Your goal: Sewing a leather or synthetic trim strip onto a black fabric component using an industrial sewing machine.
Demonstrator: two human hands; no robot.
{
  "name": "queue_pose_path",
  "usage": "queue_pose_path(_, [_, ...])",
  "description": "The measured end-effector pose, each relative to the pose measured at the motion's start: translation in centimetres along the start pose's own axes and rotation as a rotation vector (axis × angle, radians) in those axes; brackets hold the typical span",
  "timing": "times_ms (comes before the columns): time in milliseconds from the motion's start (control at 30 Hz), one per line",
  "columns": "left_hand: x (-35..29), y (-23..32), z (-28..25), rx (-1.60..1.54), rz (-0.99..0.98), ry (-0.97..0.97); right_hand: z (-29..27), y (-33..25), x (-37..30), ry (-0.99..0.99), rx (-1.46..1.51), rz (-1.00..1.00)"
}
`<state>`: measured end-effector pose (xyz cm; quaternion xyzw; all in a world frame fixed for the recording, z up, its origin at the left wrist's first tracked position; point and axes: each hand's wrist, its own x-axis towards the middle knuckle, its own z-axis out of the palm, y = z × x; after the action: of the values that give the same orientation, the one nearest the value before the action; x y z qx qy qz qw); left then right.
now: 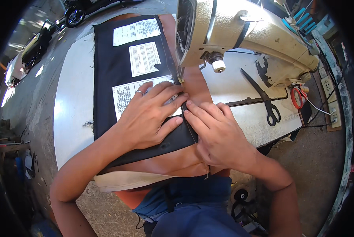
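A piece of black fabric [104, 71] with several white printed labels [144, 58] lies over brown leather-like material [165, 161] on the white sewing table [74, 91]. My left hand [147, 114] rests palm down on the lowest label, its fingers apart and a ring on one of them. Beside it, my right hand [220, 132] lies over the stitched edge where black meets brown, fingers stretched forward and thumb hidden beneath. The fingertips of both hands almost meet just below the presser foot [180, 76] of the cream sewing machine [264, 31], which stands at the fabric's edge.
Black scissors [266, 98] lie on the table under the machine's arm. Near the right table end are a red-rimmed roll [298, 98] and power sockets [330, 96] with cables. Blue-handled tools [301, 21] sit atop the machine. Motorbikes [36, 45] stand on the floor beyond.
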<state>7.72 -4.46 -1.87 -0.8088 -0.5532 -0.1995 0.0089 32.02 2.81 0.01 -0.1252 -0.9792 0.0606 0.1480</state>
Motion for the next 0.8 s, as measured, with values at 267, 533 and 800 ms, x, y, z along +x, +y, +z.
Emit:
queue_pose_path(267, [0.6,-2.8,0.0,0.055,0.043,0.085,0.9,1.3,2.3,0.008,0.016,0.013])
queue_pose_path(533, [1.4,-1.9,-1.3,0.079,0.094,-0.113,-1.4,2.7,0.6,-0.057,0.268,0.008])
queue_pose_path(800, [-0.5,2.3,-1.1,-0.092,0.114,-0.093,-4.2,2.0,-3.2,-0.098,0.342,-0.018])
